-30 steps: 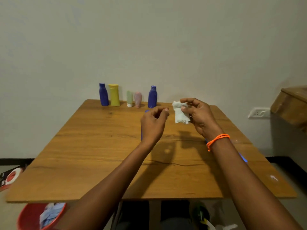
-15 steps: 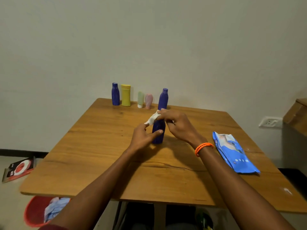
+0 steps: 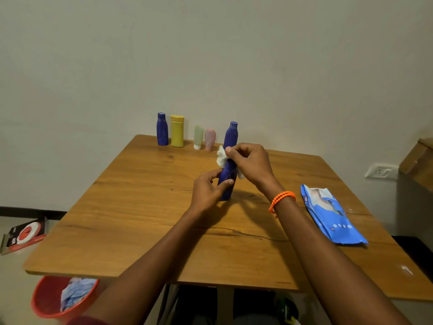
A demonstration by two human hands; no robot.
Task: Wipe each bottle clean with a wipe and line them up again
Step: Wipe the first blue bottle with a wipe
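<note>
A dark blue bottle (image 3: 226, 187) stands upright on the wooden table (image 3: 140, 219) near its middle. My left hand (image 3: 207, 192) grips its lower half. My right hand (image 3: 250, 165) presses a crumpled white wipe (image 3: 221, 158) around the bottle's top, which is hidden. Along the far edge stand a blue bottle (image 3: 162, 130), a yellow bottle (image 3: 177, 132), a pale green tube (image 3: 198, 137), a pink tube (image 3: 210, 139) and another blue bottle (image 3: 231, 136), directly behind the held one.
A blue pack of wipes (image 3: 332, 214) lies flat at the table's right side. Below the near left corner is a red bin (image 3: 46, 301) holding crumpled wipes. A black and red box (image 3: 23, 233) lies on the floor at left. A cardboard box (image 3: 419, 160) stands at right.
Both hands came down from mid-air onto the blue bottle. The left hand took hold of its lower half and the right hand wrapped the wipe over its top. The camera tilted down.
</note>
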